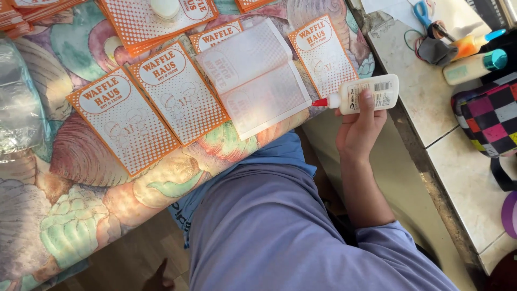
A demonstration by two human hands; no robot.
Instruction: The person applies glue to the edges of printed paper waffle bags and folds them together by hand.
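Right hand: the right hand (360, 126) is closing around a white plastic squeeze bottle of glue with a red nozzle (369, 95), fingers wrapped behind the body and thumb lying across its label; the bottle is lying level, nozzle pointing left.
Left hand: it is not appearing in the view, so its state cannot be told.
Nozzle position: the red tip is hovering just beside the right edge of an opened, face-down white paper sleeve with orange showing through (254, 77); whether it is touching the paper cannot be told.
Doing the step well: judging from this pose, a gentle squeeze with the tip travelling close along the sleeve's edge is likely giving a thin, even line; a hard squeeze is risking a blob spreading onto the shell-patterned cushioned surface (81, 161) beneath.
Neighbouring pieces: three orange-and-white dotted printed paper sleeves (156, 102) are lying face up in a row to the left, a fourth (323, 54) just beyond the nozzle.
Containers: the glue bottle is opaque, so its fill level is not showing; a white tube with a teal cap (474, 66) and an orange bottle with a blue tip (476, 43) are lying capped on the pale tiled worktop (409, 86); a checked multicoloured pouch (491, 116) is sitting near them, contents hidden.
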